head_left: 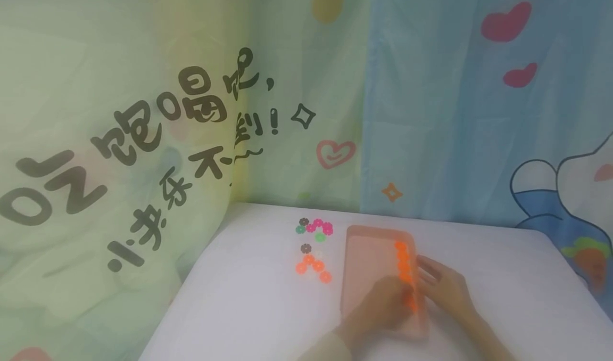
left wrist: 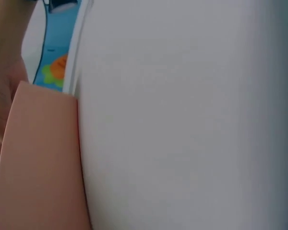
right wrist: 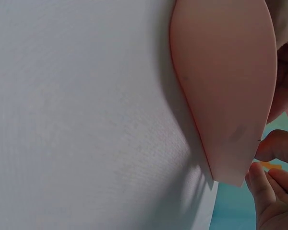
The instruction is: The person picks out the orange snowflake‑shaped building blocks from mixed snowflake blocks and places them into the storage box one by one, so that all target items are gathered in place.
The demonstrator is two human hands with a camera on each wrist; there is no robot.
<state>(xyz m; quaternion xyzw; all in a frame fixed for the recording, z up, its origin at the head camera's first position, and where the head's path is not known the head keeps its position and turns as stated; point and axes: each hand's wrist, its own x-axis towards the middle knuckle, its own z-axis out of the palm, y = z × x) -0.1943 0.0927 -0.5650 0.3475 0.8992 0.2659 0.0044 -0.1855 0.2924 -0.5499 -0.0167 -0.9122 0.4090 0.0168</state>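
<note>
Tray: peach tray [head_left: 369, 265] on white tabletop [head_left: 230, 297], long sides running near to far, far end close to the tabletop's far edge. Raised walls probably there to stop small pieces straying.
Orange row: orange flower-shaped pieces [head_left: 403, 257] in a line along the tray's right inner edge; the wall seems to serve as a straight guide. Count uncertain, near end covered.
Left hand: left hand [head_left: 390, 298] reaching over the tray's near right corner, fingers down at the row; blurred, so cannot tell whether it pinches a piece.
Right hand: right hand [head_left: 445, 287] outside the right wall, fingertips at it, not wrapped round; likely a brace against sideways push.
Loose pieces: off the tray's left edge, toward its far corner. Magenta pieces [head_left: 328, 228] and a light-green piece [head_left: 320, 237] farther; loose orange pieces [head_left: 318, 265] nearer. Spread probably keeps colours easy to pick out.
</note>
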